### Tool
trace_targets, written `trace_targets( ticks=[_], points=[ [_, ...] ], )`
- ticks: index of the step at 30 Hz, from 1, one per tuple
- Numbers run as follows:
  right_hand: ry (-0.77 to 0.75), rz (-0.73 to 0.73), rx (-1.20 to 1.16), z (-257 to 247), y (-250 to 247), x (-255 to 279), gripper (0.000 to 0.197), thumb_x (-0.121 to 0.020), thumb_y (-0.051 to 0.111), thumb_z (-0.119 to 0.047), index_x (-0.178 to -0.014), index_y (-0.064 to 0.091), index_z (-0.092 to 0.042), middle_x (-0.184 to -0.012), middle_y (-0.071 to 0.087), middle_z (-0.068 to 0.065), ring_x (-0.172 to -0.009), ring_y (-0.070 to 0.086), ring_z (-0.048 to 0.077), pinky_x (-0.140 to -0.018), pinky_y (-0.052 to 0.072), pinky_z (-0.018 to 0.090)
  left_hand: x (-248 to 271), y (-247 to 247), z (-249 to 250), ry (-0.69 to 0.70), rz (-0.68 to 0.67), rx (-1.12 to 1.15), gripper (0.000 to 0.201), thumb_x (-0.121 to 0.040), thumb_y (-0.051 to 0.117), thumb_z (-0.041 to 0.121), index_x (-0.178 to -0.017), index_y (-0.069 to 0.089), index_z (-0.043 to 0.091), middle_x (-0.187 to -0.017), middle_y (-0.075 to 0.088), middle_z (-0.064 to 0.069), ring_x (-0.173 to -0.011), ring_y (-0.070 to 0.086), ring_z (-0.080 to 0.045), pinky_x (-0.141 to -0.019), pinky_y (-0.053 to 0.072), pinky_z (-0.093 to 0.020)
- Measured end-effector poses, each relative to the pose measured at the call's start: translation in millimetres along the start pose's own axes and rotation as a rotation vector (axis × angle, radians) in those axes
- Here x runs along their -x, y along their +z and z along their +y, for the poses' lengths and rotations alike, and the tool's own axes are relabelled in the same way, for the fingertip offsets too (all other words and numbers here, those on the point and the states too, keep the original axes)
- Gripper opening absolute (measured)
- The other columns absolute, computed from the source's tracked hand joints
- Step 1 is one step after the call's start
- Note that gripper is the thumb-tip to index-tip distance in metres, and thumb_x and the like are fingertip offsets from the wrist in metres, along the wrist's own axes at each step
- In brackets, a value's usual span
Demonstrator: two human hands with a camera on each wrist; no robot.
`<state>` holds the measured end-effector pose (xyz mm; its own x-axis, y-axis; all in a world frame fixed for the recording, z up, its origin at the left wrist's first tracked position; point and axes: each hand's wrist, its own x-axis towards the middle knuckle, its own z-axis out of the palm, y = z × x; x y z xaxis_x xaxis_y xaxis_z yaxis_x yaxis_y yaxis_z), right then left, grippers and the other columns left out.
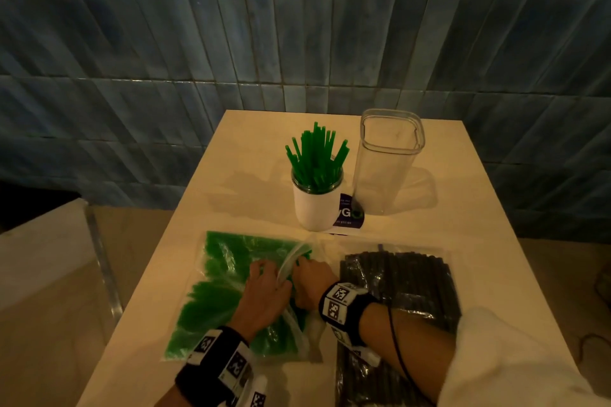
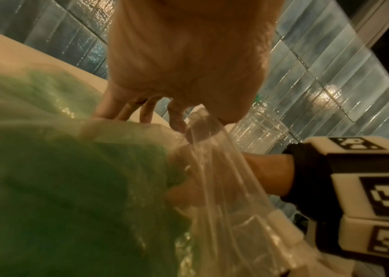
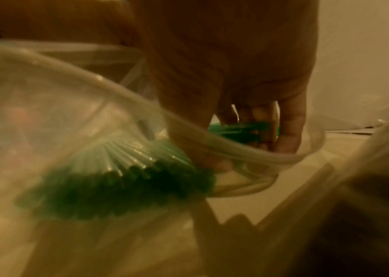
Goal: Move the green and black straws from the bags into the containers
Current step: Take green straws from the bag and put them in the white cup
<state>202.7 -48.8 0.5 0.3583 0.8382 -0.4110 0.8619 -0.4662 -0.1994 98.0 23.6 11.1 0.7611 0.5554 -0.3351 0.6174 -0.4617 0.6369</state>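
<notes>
A clear bag of green straws [image 1: 218, 294] lies flat on the table's near left. My left hand [image 1: 267, 271] rests on it and pinches the raised plastic lip of its opening [image 2: 202, 127]. My right hand [image 1: 305, 266] reaches into that opening, its fingers curled round a small bunch of green straws [image 3: 243, 129]; more straw ends [image 3: 141, 180] show through the plastic. The bag of black straws [image 1: 400, 287] lies to the right, partly under my right forearm. Behind stand a white cup [image 1: 314, 208] holding several green straws [image 1: 315, 158] and a tall clear container [image 1: 386, 162] with nothing in it.
A purple-and-white card [image 1: 348, 216] lies under the cup and container. The cream table [image 1: 251, 142] ends at a blue tiled wall [image 1: 297, 26] just behind the containers. A pale surface [image 1: 43, 241] sits lower to the left.
</notes>
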Motion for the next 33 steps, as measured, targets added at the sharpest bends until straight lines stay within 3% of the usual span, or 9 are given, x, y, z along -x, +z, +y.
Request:
trace_targets(
  ticks=[4, 10, 17, 20, 23, 25, 28, 30, 33],
  points=[
    [0.045, -0.047, 0.025, -1, -4, 3, 0.029, -0.090, 0.056, -0.020, -0.115, 0.053, -0.005, -0.116, 0.055, 0.016, -0.099, 0.059, 0.031, -0.077, 0.047, 0.035, -1, -1, 0, -0.004, 0.034, -0.008, 0.011, -0.094, 0.043, 0.025, -0.095, 0.044, 0.015, -0.120, 0.034, -0.005, -0.094, 0.044, -0.013, -0.079, 0.040, -0.026],
    [0.040, 0.013, 0.046, 4, -15, 12, 0.021, -0.090, 0.054, -0.020, -0.104, 0.059, -0.004, -0.109, 0.059, 0.014, -0.095, 0.060, 0.029, -0.077, 0.046, 0.034, -2, 1, -6, -0.015, 0.077, -0.050, 0.014, -0.093, 0.039, 0.033, -0.101, 0.037, 0.022, -0.109, 0.039, -0.002, -0.092, 0.047, -0.017, -0.088, 0.047, -0.042],
    [0.088, 0.066, 0.161, 57, -50, 59, 0.024, -0.096, 0.044, -0.025, -0.108, 0.059, -0.011, -0.107, 0.062, 0.007, -0.098, 0.060, 0.023, -0.086, 0.045, 0.034, -14, 4, -12, -0.094, -0.042, -0.042, 0.036, -0.095, 0.031, 0.036, -0.125, 0.043, 0.018, -0.139, 0.036, -0.011, -0.125, 0.037, -0.027, -0.108, 0.030, -0.049],
    [0.189, 0.036, 0.138, 90, -62, 83, 0.025, -0.094, 0.045, -0.027, -0.115, 0.057, -0.018, -0.107, 0.062, 0.003, -0.098, 0.058, 0.019, -0.087, 0.045, 0.032, -18, 8, -15, -0.118, -0.100, -0.086, 0.054, -0.095, 0.030, 0.048, -0.139, 0.036, 0.018, -0.153, 0.020, -0.012, -0.140, 0.016, -0.029, -0.115, 0.017, -0.047],
    [0.266, 0.046, 0.140, 114, -75, 107, 0.030, -0.093, 0.044, -0.026, -0.121, 0.052, -0.020, -0.110, 0.060, 0.004, -0.099, 0.059, 0.021, -0.084, 0.045, 0.032, -19, 9, -10, -0.167, -0.150, -0.099, 0.099, -0.070, 0.025, 0.086, -0.146, 0.024, 0.023, -0.156, 0.013, -0.008, -0.143, 0.008, -0.029, -0.113, 0.015, -0.056],
    [0.321, 0.073, 0.165, 123, -85, 120, 0.033, -0.092, 0.042, -0.026, -0.124, 0.048, -0.019, -0.115, 0.057, 0.004, -0.103, 0.057, 0.022, -0.082, 0.042, 0.031, -16, 8, 1, -0.177, -0.168, -0.070, 0.116, -0.062, 0.030, 0.092, -0.149, 0.004, 0.021, -0.157, 0.001, -0.008, -0.143, 0.003, -0.031, -0.111, 0.014, -0.061],
    [0.394, 0.132, 0.240, 126, -98, 129, 0.036, -0.093, 0.040, -0.028, -0.128, 0.044, -0.020, -0.120, 0.054, 0.002, -0.106, 0.056, 0.022, -0.079, 0.040, 0.030, -12, 0, 22, -0.023, -0.036, -0.057, 0.124, -0.059, 0.043, 0.089, -0.145, -0.019, 0.026, -0.155, -0.017, -0.006, -0.143, -0.009, -0.028, -0.113, 0.007, -0.058],
    [0.379, 0.157, 0.260, 117, -106, 132, 0.036, -0.093, 0.041, -0.027, -0.129, 0.043, -0.020, -0.119, 0.054, 0.002, -0.105, 0.057, 0.022, -0.075, 0.039, 0.029, -14, -2, 34, 0.204, 0.143, -0.198, 0.125, -0.059, 0.045, 0.088, -0.144, -0.021, 0.026, -0.154, -0.021, -0.004, -0.142, -0.017, -0.024, -0.113, 0.000, -0.051],
    [0.222, 0.159, 0.201, 91, -115, 133, 0.036, -0.090, 0.045, -0.020, -0.126, 0.044, -0.018, -0.115, 0.055, 0.003, -0.099, 0.058, 0.023, -0.070, 0.037, 0.029, -20, -5, 56, 0.481, 0.371, -0.506, 0.100, -0.071, 0.048, 0.077, -0.146, 0.015, 0.019, -0.155, 0.015, -0.009, -0.143, 0.008, -0.028, -0.114, 0.003, -0.050]
  ],
)
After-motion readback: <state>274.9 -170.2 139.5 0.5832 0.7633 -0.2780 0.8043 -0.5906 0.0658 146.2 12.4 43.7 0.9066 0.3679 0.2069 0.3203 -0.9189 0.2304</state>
